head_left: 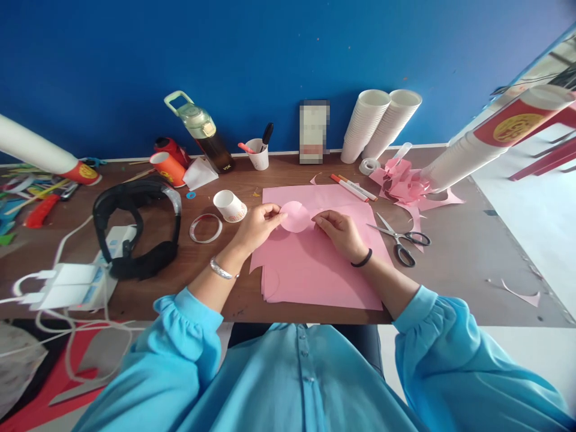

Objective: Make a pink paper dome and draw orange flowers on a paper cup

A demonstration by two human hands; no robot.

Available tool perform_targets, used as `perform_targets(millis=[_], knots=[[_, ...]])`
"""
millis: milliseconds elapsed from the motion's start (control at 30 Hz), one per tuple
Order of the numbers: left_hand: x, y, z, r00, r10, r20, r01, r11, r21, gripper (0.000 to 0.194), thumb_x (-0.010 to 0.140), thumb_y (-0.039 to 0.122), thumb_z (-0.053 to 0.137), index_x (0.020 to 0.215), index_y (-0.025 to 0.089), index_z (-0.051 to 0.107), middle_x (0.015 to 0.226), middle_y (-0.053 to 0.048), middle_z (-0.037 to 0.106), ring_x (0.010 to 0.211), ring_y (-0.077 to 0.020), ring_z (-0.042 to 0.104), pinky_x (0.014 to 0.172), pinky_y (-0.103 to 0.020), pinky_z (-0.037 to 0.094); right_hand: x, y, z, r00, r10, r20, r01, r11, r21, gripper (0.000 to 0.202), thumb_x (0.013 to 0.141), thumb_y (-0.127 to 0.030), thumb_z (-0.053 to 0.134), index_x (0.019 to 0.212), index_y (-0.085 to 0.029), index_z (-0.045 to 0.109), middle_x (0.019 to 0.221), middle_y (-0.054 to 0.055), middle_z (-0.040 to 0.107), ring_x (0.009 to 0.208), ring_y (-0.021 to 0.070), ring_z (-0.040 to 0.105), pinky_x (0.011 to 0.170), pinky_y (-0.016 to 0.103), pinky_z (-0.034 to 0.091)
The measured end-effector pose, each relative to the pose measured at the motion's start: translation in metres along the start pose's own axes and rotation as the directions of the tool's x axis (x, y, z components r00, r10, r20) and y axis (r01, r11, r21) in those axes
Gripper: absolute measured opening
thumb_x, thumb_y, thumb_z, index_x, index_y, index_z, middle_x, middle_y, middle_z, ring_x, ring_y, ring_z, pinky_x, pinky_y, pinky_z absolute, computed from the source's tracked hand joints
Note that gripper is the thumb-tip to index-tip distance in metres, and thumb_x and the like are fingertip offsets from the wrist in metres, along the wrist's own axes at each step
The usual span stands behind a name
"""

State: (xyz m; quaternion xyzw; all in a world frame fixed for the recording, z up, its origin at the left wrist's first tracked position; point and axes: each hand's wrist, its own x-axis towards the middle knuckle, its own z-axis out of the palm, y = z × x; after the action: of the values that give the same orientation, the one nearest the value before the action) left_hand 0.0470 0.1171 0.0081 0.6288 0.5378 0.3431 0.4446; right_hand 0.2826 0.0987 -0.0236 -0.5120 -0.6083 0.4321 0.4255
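Note:
A pink paper circle (296, 216) with a small slit at its top edge is pinched at its left side by my left hand (260, 226). My right hand (338, 232) is just right of the circle, thumb and forefinger pressed together; whether something thin is between them I cannot make out. Both hands are over a stack of pink paper sheets (324, 273). Scissors (398, 237) lie partly spread to the right of the stack. A white paper cup (229, 206) lies tipped beside my left hand, with a white ring (206, 228) near it.
Along the back stand a bottle (204, 135), a cup with pens (258, 155), a phone (314, 132) and stacked paper cups (365, 126). Pink scraps (405, 183) lie right. Markers (353, 187) rest at the stack's top. At left are a black headset (144, 264) and a power strip (108, 264).

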Motion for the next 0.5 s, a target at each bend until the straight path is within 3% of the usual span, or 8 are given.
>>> perform_targets(millis=[133, 233, 367, 500], knots=[[-0.030, -0.014, -0.039, 0.992, -0.099, -0.076, 0.104, 0.992, 0.070, 0.030, 0.077, 0.043, 0.074, 0.091, 0.018, 0.067, 0.072, 0.000, 0.069, 0.054, -0.0114, 0.057, 0.053, -0.024, 0.043, -0.004, 0.004, 0.003, 0.987, -0.151, 0.058, 0.161, 0.951, -0.263, 0.020, 0.090, -0.033, 0.058, 0.083, -0.020, 0.072, 0.081, 0.005, 0.074, 0.072, 0.0181, 0.065, 0.066, 0.029, 0.045], [-0.056, -0.031, -0.061, 0.973, -0.126, -0.192, 0.178, 0.942, 0.283, 0.025, 0.079, 0.040, 0.071, 0.092, 0.019, 0.068, 0.075, -0.001, 0.074, 0.055, -0.0140, 0.063, 0.059, -0.026, 0.049, -0.008, 0.005, 0.004, 0.960, -0.255, 0.120, 0.281, 0.877, -0.389, 0.019, 0.091, -0.024, 0.055, 0.087, -0.020, 0.073, 0.088, 0.007, 0.076, 0.077, 0.0195, 0.067, 0.069, 0.030, 0.048], [-0.088, -0.044, -0.078, 0.944, -0.100, -0.313, 0.253, 0.828, 0.500, 0.024, 0.086, 0.037, 0.066, 0.104, 0.021, 0.070, 0.087, -0.003, 0.080, 0.062, -0.0176, 0.071, 0.074, -0.031, 0.055, -0.012, 0.007, 0.006, 0.941, -0.308, 0.141, 0.337, 0.813, -0.475, 0.019, 0.092, -0.021, 0.054, 0.088, -0.020, 0.073, 0.091, 0.008, 0.076, 0.081, 0.0211, 0.070, 0.073, 0.031, 0.050], [-0.112, -0.045, -0.085, 0.940, -0.042, -0.339, 0.258, 0.740, 0.622, 0.030, 0.089, 0.037, 0.064, 0.115, 0.022, 0.070, 0.095, -0.005, 0.081, 0.083, -0.0233, 0.076, 0.083, -0.034, 0.056, -0.012, 0.011, 0.008, 0.934, -0.325, 0.148, 0.352, 0.775, -0.525, 0.019, 0.093, -0.022, 0.054, 0.089, -0.020, 0.073, 0.093, 0.008, 0.076, 0.084, 0.0223, 0.071, 0.074, 0.032, 0.052]])
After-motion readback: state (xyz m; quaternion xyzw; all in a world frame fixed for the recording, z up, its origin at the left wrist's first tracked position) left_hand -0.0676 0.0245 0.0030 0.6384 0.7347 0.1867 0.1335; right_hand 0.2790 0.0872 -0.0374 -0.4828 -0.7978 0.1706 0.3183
